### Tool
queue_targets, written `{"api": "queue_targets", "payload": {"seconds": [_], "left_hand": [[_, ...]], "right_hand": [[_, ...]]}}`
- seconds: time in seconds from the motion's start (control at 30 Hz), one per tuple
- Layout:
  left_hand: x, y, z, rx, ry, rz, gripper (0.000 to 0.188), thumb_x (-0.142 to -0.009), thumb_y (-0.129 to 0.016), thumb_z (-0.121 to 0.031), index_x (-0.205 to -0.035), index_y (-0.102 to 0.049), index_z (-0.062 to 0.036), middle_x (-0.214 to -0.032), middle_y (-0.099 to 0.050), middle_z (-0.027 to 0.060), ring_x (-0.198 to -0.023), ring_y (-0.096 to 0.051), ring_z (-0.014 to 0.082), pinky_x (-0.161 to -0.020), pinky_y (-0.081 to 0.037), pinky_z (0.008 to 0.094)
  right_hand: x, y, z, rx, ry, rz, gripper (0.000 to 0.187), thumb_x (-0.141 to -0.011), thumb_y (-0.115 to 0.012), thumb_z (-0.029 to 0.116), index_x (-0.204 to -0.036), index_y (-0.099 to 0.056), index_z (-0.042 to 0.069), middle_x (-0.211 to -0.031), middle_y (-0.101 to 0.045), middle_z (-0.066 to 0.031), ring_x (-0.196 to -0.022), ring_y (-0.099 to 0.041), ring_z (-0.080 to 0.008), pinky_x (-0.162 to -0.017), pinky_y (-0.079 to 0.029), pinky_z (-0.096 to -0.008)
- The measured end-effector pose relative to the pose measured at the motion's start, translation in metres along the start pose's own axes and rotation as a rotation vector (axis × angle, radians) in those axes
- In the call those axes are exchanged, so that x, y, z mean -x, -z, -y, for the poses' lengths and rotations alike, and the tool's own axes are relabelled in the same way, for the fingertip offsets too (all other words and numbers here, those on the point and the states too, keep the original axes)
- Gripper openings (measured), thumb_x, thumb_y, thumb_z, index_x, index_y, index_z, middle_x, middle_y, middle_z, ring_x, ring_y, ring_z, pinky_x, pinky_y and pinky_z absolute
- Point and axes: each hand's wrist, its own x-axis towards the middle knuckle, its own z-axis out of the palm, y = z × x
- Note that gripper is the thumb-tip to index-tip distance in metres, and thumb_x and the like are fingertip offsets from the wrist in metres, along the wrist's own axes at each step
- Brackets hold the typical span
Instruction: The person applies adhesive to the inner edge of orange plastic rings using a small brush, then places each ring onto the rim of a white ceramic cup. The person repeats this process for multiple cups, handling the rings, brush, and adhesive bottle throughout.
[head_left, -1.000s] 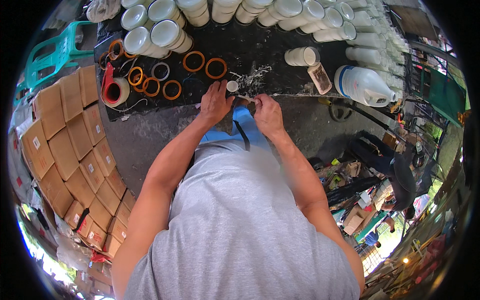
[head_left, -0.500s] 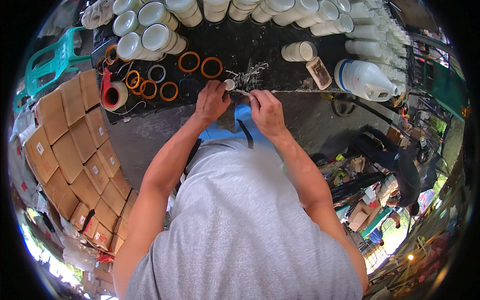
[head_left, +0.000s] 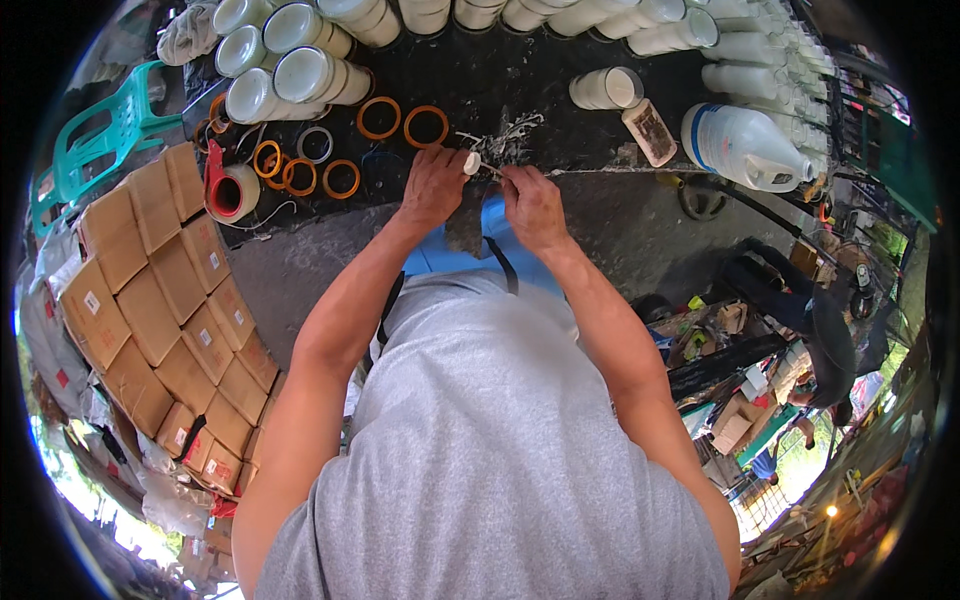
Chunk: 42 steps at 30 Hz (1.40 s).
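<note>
At the edge of the black table (head_left: 450, 80)
My left hand (head_left: 436, 186) clamps a white cap (head_left: 472, 163); my right hand (head_left: 534, 207) pinches a thin pale piece (head_left: 490, 170).

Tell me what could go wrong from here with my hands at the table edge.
The small white piece at the left hand is near the front edge of the table, so it might drop off if it slips. White scraps lie just beyond it and could cling to it. The large jug sits close to that edge too; a wide sweep of the right hand might knock it.
</note>
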Motion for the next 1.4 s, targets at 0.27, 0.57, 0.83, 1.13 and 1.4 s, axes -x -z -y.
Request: {"api": "queue_targets", "payload": {"seconds": [0.27,0.57,0.83,1.13,1.4], "left_hand": [[-0.009,-0.002,-0.002,0.082,-0.009,0.046,0.044,-0.081,-0.078,-0.003,-0.123,-0.066,-0.0042,-0.100,-0.071,0.0143,-0.102,-0.063,0.0371,-0.093,-0.049,0.0492],[-0.005,-0.009,0.017,0.136,0.067,0.175,0.047,-0.082,-0.080,-0.001,-0.128,-0.067,-0.0004,-0.109,-0.073,0.0153,-0.109,-0.062,0.0385,-0.099,-0.050,0.0483],[-0.019,-0.016,-0.013,0.129,0.179,0.075,0.052,-0.082,-0.083,-0.005,-0.131,-0.066,-0.0002,-0.118,-0.067,0.0173,-0.116,-0.059,0.0400,-0.100,-0.050,0.0482],[-0.018,-0.021,-0.010,0.058,0.101,0.047,0.051,-0.083,-0.082,-0.013,-0.129,-0.067,0.0014,-0.125,-0.066,0.0202,-0.122,-0.058,0.0427,-0.110,-0.044,0.0542],[-0.022,-0.016,-0.007,0.059,0.076,0.059,0.058,-0.082,-0.083,-0.021,-0.132,-0.067,0.0021,-0.121,-0.068,0.0202,-0.119,-0.060,0.0411,-0.108,-0.045,0.0520]], "right_hand": [[-0.004,-0.016,-0.021,0.027,0.112,-0.077,0.024,-0.088,-0.068,0.000,-0.111,-0.071,0.005,-0.094,-0.068,-0.0153,-0.083,-0.070,-0.0382,-0.070,-0.058,-0.0490],[-0.001,-0.027,-0.048,0.275,0.210,-0.002,0.030,-0.080,-0.068,0.001,-0.108,-0.073,0.007,-0.086,-0.065,-0.0110,-0.081,-0.071,-0.0325,-0.069,-0.059,-0.0452],[-0.001,-0.021,-0.041,0.231,0.075,0.069,0.024,-0.081,-0.066,0.006,-0.104,-0.073,0.006,-0.091,-0.066,-0.0124,-0.087,-0.071,-0.0335,-0.074,-0.059,-0.0454],[-0.009,-0.015,-0.035,0.241,0.099,0.077,0.016,-0.081,-0.064,0.008,-0.096,-0.071,0.005,-0.091,-0.066,-0.0135,-0.089,-0.072,-0.0342,-0.074,-0.059,-0.0455],[-0.010,-0.012,-0.035,0.219,0.073,0.093,0.019,-0.079,-0.067,0.007,-0.097,-0.073,0.007,-0.092,-0.066,-0.0134,-0.087,-0.072,-0.0339,-0.074,-0.059,-0.0457]]}}
